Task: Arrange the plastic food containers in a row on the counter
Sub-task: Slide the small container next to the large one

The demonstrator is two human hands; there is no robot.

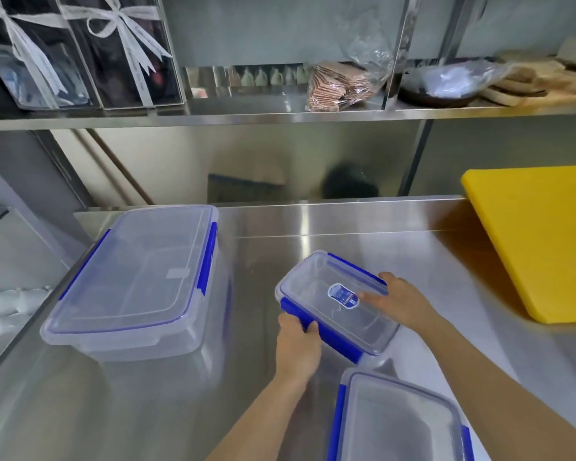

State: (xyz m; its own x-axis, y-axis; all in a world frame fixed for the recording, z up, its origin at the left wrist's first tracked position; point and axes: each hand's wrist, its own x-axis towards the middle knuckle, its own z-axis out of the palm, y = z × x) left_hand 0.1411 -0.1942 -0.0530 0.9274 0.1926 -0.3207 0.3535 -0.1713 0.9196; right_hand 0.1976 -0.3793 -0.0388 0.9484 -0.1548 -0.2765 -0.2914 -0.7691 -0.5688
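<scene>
Three clear plastic containers with blue clip lids are on the steel counter [363,227]. The large container [137,281] stands at the left. A small container [326,311] with a blue label on its lid sits tilted in the middle, held by both hands. My left hand [298,347] grips its near blue clip. My right hand [401,301] holds its right end, fingers over the lid. A medium container [399,424] stands at the bottom right, partly cut off by the frame edge.
A yellow cutting board [539,241] lies at the right of the counter. Above, a steel shelf [246,116] carries ribboned clear boxes [80,51], a bag of brown wafers [340,84] and covered dishes. White items lie beyond the counter's left edge.
</scene>
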